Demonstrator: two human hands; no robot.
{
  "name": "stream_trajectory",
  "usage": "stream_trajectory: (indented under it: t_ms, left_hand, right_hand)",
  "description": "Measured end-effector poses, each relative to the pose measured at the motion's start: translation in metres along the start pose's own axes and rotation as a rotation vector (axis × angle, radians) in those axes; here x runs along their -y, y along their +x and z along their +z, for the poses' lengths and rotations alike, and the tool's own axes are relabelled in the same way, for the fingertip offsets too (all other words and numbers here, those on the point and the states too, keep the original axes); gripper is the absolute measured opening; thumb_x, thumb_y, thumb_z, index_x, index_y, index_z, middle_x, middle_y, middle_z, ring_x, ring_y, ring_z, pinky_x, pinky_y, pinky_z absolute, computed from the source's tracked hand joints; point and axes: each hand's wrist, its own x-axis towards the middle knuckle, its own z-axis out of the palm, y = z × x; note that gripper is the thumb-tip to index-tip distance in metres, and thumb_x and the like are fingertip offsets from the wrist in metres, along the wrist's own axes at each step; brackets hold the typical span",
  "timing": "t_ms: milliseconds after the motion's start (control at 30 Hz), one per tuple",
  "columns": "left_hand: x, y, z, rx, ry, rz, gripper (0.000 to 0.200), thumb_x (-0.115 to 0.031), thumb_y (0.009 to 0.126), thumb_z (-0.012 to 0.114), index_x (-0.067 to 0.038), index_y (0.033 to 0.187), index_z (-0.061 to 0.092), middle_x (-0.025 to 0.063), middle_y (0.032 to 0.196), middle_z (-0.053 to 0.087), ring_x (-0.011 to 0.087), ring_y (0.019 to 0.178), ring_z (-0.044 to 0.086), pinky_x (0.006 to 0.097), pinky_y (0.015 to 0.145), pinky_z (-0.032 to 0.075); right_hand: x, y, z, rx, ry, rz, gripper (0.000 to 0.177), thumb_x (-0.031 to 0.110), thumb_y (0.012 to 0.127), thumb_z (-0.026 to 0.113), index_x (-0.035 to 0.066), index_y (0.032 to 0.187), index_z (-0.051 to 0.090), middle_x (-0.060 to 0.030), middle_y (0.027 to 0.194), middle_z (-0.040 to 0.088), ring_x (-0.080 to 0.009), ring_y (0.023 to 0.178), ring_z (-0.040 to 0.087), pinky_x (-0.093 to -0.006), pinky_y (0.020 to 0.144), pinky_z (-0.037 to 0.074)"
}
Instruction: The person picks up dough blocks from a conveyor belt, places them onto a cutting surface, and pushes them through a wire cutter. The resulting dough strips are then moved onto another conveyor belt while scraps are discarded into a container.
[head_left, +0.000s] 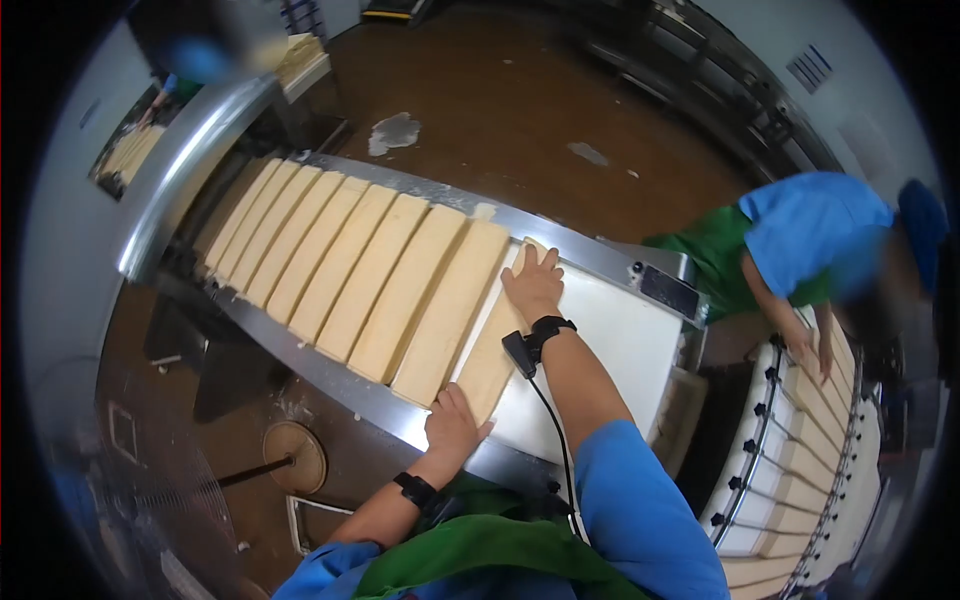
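A long pale strip of dough [497, 358] lies across the white conveyor belt [610, 345], set slightly apart from a row of similar dough strips [385, 270]. My right hand [535, 285] is on its far end, fingers bent over the dough. At the near end, my left hand [455, 430] has its fingers on one side and its thumb on the other. Both hands grip this strip, and the parts under my palms are hidden. A black band is on each wrist, with a cable running from the right one.
Metal rails [590, 258] edge the belt, and a curved steel cover [195, 180] stands at its far left. On the right, a co-worker in a blue shirt [815, 225] reaches over another conveyor carrying dough strips [800, 470]. A dark control panel [670, 291] sits nearby.
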Motion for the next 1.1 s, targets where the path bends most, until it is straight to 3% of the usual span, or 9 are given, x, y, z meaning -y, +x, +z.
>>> stream_trajectory:
  t_ms: [100, 267, 333, 400, 567, 733, 867, 933, 1100]
  left_hand:
    - [0.004, 0.004, 0.007, -0.101, 0.033, 0.122, 0.100, -0.053, 0.072, 0.073, 0.013, 0.134, 0.032, 0.0213, 0.112, 0.050, 0.0319, 0.097, 0.057, 0.0386, 0.079, 0.053]
    - [-0.038, 0.003, -0.012, 0.093, -0.182, 0.404, 0.088, -0.037, 0.068, 0.081, 0.006, 0.128, 0.033, 0.0242, 0.111, 0.047, 0.0401, 0.091, 0.059, 0.0461, 0.076, 0.053]
    - [-0.068, -0.003, -0.002, 0.201, -0.261, 0.548, 0.088, -0.035, 0.068, 0.081, 0.005, 0.129, 0.032, 0.0249, 0.112, 0.045, 0.0429, 0.088, 0.060, 0.0485, 0.074, 0.053]
    - [-0.103, -0.012, 0.012, 0.144, -0.290, 0.497, 0.088, -0.032, 0.068, 0.082, 0.001, 0.130, 0.030, 0.0257, 0.113, 0.043, 0.0469, 0.082, 0.060, 0.0511, 0.073, 0.053]
    - [-0.184, -0.049, 0.022, 0.033, -0.454, 0.664, 0.067, -0.010, 0.071, 0.075, -0.004, 0.129, 0.041, 0.0262, 0.118, 0.036, 0.0442, 0.104, 0.051, 0.0458, 0.091, 0.047]
    - [-0.282, -0.108, 0.027, 0.024, -0.493, 1.010, 0.074, -0.007, 0.068, 0.077, -0.007, 0.134, 0.042, 0.0260, 0.130, 0.033, 0.0450, 0.114, 0.048, 0.0441, 0.094, 0.046]
    - [-0.353, -0.163, 0.031, 0.162, -0.609, 1.379, 0.070, -0.012, 0.071, 0.079, -0.006, 0.132, 0.046, 0.0228, 0.137, 0.033, 0.0425, 0.120, 0.045, 0.0421, 0.098, 0.044]
    - [-0.379, -0.183, 0.033, 0.301, -0.583, 1.427, 0.066, -0.014, 0.073, 0.079, -0.007, 0.131, 0.047, 0.0219, 0.138, 0.034, 0.0414, 0.120, 0.046, 0.0420, 0.099, 0.044]
    - [-0.420, -0.209, 0.061, 0.510, -0.520, 1.558, 0.057, -0.008, 0.080, 0.071, -0.010, 0.132, 0.047, 0.0205, 0.138, 0.034, 0.0392, 0.113, 0.052, 0.0411, 0.093, 0.048]
  right_hand:
    - [-0.031, -0.011, -0.021, 0.008, 0.078, 0.220, 0.080, 0.040, 0.075, 0.066, 0.010, 0.141, 0.033, -0.0175, 0.131, 0.033, -0.0411, 0.112, 0.049, -0.0467, 0.090, 0.049]
    - [-0.158, -0.056, -0.047, -0.069, 0.202, 0.601, 0.091, 0.039, 0.071, 0.071, 0.007, 0.144, 0.026, -0.0197, 0.141, 0.026, -0.0418, 0.120, 0.045, -0.0485, 0.091, 0.049]
    - [-0.216, -0.080, -0.036, -0.238, -0.034, 0.538, 0.093, 0.039, 0.068, 0.073, 0.004, 0.141, 0.026, -0.0234, 0.148, 0.019, -0.0435, 0.128, 0.039, -0.0485, 0.092, 0.048]
    - [-0.258, -0.118, -0.057, -0.319, 0.458, 0.678, 0.090, 0.038, 0.067, 0.074, 0.002, 0.136, 0.028, -0.0271, 0.150, 0.014, -0.0458, 0.131, 0.038, -0.0490, 0.095, 0.047]
    - [-0.358, -0.233, -0.077, -0.696, 0.615, 0.871, 0.083, 0.032, 0.072, 0.073, 0.002, 0.134, 0.026, -0.0320, 0.138, 0.024, -0.0503, 0.115, 0.048, -0.0517, 0.095, 0.045]
    - [-0.463, -0.378, -0.121, -1.026, 0.532, 1.072, 0.076, 0.033, 0.076, 0.069, -0.001, 0.132, 0.031, -0.0320, 0.126, 0.037, -0.0478, 0.108, 0.050, -0.0505, 0.095, 0.043]
    - [-0.547, -0.467, -0.152, -0.869, 0.494, 1.311, 0.074, 0.047, 0.079, 0.062, -0.001, 0.131, 0.042, -0.0273, 0.128, 0.049, -0.0467, 0.119, 0.047, -0.0511, 0.096, 0.042]
    - [-0.592, -0.492, -0.158, -0.286, 0.253, 1.438, 0.065, 0.050, 0.084, 0.049, 0.000, 0.125, 0.054, -0.0229, 0.131, 0.053, -0.0455, 0.123, 0.045, -0.0552, 0.101, 0.035]
    - [-0.690, -0.513, -0.156, -0.235, 0.162, 1.343, 0.057, 0.039, 0.091, 0.033, 0.000, 0.125, 0.058, -0.0217, 0.135, 0.052, -0.0462, 0.128, 0.040, -0.0589, 0.108, 0.022]
